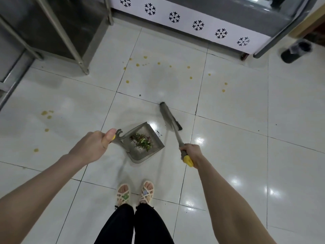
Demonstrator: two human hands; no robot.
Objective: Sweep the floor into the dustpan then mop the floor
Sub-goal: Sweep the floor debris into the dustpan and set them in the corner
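Already the dustpan held green scraps; left hand gripped its handle, right hand clasped the broom; far yellow spots awaited mopping.

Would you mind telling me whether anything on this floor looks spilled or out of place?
Yes: yellowish droplets are spattered across the white tiles, with more at the left. They look like liquid stains, not debris for the dustpan.

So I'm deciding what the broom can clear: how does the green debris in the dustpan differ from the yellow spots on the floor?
The green debris is one leafy, raised heap gathered inside the dustpan; the yellow spots are flat small blobs scattered wide across the floor tiles. The debris looks like loose solids; the spots look like wet drips, likelier work for a mop than for the broom.
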